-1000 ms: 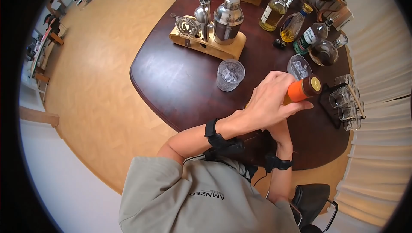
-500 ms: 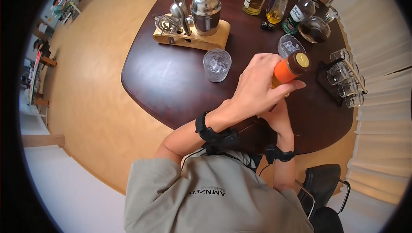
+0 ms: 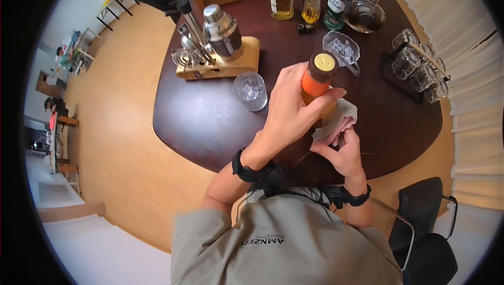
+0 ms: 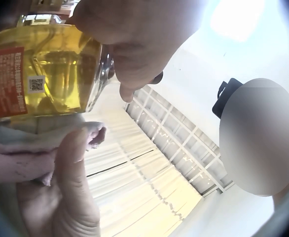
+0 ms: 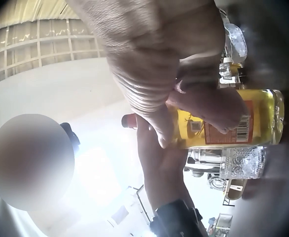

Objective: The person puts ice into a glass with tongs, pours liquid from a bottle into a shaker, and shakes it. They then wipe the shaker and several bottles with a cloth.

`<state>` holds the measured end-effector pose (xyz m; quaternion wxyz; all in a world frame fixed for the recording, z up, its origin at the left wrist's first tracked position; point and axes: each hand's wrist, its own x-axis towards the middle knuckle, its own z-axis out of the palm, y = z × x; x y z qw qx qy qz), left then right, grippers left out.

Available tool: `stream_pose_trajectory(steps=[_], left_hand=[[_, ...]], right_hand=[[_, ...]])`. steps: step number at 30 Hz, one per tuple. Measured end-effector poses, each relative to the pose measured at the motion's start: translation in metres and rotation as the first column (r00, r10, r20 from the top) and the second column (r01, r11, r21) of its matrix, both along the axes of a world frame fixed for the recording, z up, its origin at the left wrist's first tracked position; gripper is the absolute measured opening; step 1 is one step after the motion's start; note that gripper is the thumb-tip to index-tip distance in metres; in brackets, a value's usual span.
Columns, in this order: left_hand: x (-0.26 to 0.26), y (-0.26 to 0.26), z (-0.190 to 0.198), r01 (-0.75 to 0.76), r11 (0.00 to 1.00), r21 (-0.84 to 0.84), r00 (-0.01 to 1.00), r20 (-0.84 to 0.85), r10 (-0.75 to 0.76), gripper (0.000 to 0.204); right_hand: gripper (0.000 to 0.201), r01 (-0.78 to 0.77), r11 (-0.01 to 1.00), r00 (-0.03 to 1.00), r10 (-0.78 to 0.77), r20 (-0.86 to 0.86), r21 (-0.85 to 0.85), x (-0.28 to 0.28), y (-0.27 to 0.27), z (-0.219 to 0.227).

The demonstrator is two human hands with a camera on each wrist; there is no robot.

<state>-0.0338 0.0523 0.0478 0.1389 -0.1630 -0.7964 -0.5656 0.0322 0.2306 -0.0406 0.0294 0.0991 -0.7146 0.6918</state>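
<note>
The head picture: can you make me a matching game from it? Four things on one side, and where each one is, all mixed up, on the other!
Things
1. Silver metal cocktail shaker
2. Glass bottle with an orange neck and brown cap
3. Clear patterned glass tumbler
4. White and pale pink cloth

Places
A. Pinched in the person's bare right grip
B. On the dark red-brown table, with clear ice cubes inside
C. On the pale wooden stand
D. Held in the person's bare left grip

Right pairs: 1-C, 2-D, 3-B, 4-A
</note>
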Motion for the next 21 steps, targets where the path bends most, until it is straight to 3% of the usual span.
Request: stream_pose_trajectory(steps=[4, 5, 6, 8, 10, 12, 14, 20, 21], left_hand=[[-0.001, 0.001, -0.002, 0.021, 0.999, 0.026, 0.998, 0.06, -0.022, 0.04], [-0.002, 0.0, -0.004, 0.029, 0.999, 0.019, 0.998, 0.056, -0.03, 0.038], [-0.002, 0.0, -0.004, 0.034, 0.999, 0.014, 0.998, 0.055, -0.034, 0.036], [-0.001, 0.002, -0.004, 0.034, 0.999, 0.039, 0.996, 0.081, -0.037, 0.033], [0.0, 0.004, -0.008, 0.035, 0.979, 0.2, 0.985, 0.158, -0.067, 0.034], [-0.002, 0.001, -0.012, 0.047, 0.991, 0.121, 0.993, 0.098, -0.059, 0.03], [-0.002, 0.0, -0.015, 0.056, 0.998, 0.042, 0.998, 0.04, -0.058, 0.028], [-0.003, 0.001, -0.012, 0.053, 0.999, 0.001, 0.997, 0.063, -0.053, 0.028], [-0.002, 0.003, -0.009, 0.04, 0.996, 0.075, 0.994, 0.102, -0.047, 0.032]], right_hand=[[0.049, -0.054, 0.998, 0.998, 0.053, 0.03, 0.023, -0.003, -0.008, -0.002], [0.049, -0.049, 0.987, 0.999, 0.049, 0.006, 0.154, -0.002, -0.007, 0.0], [0.049, -0.044, 0.988, 0.999, 0.044, 0.004, 0.149, -0.002, -0.006, -0.001], [0.05, -0.064, 0.985, 0.993, 0.047, 0.105, 0.163, -0.001, -0.008, -0.003], [0.051, -0.057, 0.989, 0.995, 0.046, 0.086, 0.135, 0.0, -0.007, -0.004], [0.053, -0.052, 0.993, 0.997, 0.045, 0.066, 0.11, 0.0, -0.006, 0.002], [0.063, -0.019, 0.98, 0.991, 0.045, -0.128, 0.199, -0.003, -0.006, 0.02], [0.082, -0.161, 0.984, 0.986, 0.158, 0.046, 0.079, -0.03, -0.012, -0.003], [0.082, -0.162, 0.984, 0.986, 0.158, 0.05, 0.08, -0.029, -0.012, -0.011]])
